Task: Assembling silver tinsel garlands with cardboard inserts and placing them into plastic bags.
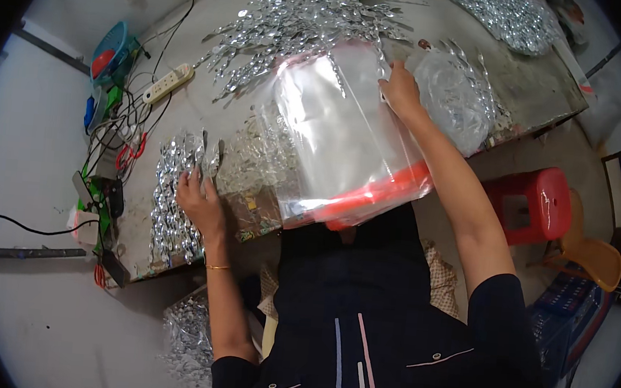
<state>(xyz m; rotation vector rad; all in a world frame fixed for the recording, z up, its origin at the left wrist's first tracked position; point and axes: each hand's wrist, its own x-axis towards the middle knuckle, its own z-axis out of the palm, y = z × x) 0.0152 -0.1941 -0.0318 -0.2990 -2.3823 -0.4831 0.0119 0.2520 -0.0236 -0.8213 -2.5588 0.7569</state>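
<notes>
At the left, my left hand (201,201) rests with its fingers apart on a row of shiny silver spoon-shaped pieces (164,218) at the table's edge. My right hand (402,91) is closed at the upper right side of a stack of clear plastic bags (353,124). A thin silver piece shows at its fingertips, running up toward the large heap of silver pieces (295,26). The bags lie flat in front of me, with a red-orange band (377,192) along the near end. Crumpled clear wrappers (259,152) lie between the bags and my left hand.
Right of the bags sits a round clear plastic bag (455,103). More silver pieces (510,19) lie at the far right. A white power strip (169,84), tangled cables and a blue basket (112,51) occupy the left. A red stool (538,206) stands beyond the table's right edge.
</notes>
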